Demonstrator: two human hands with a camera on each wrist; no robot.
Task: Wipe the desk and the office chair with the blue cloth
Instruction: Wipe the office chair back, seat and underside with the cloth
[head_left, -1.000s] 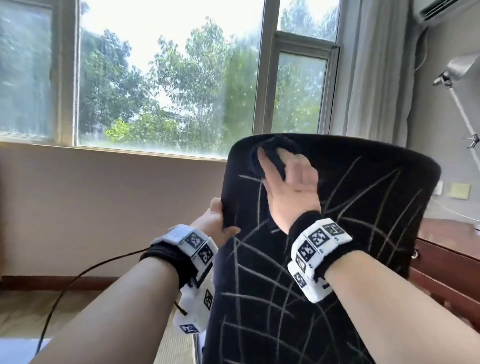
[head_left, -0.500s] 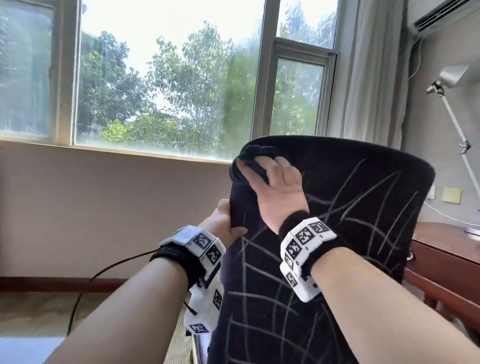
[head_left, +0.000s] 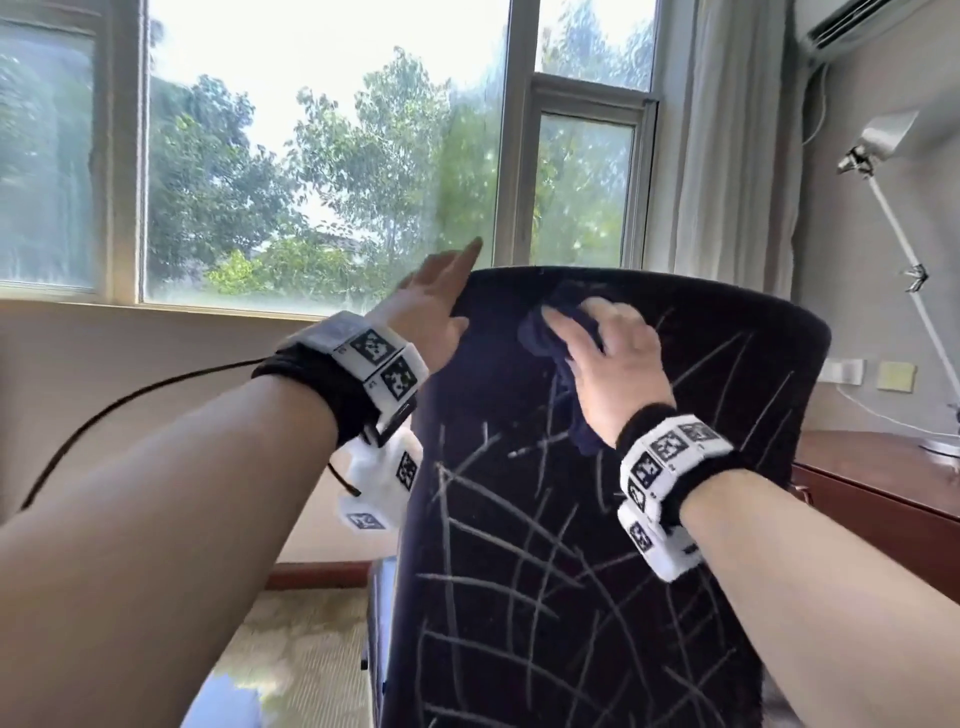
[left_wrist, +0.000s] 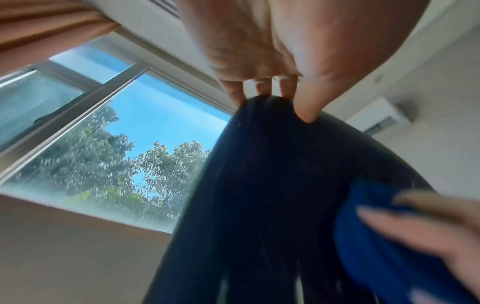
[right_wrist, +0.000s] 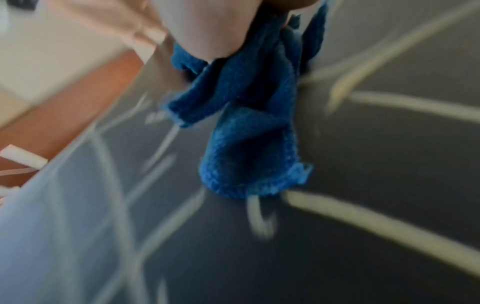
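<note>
Cloth work sat near the top edge of the office chair backrest. We pressed the blue cloth flat against the dark fabric with our right hand, fingers spread wide over it, a bunched tail of cloth hanging below the palm. Our left hand met the backrest's upper left corner with fingers nearly straight, tips over the rim. The wooden desk stood beyond the chair's right edge.
</note>
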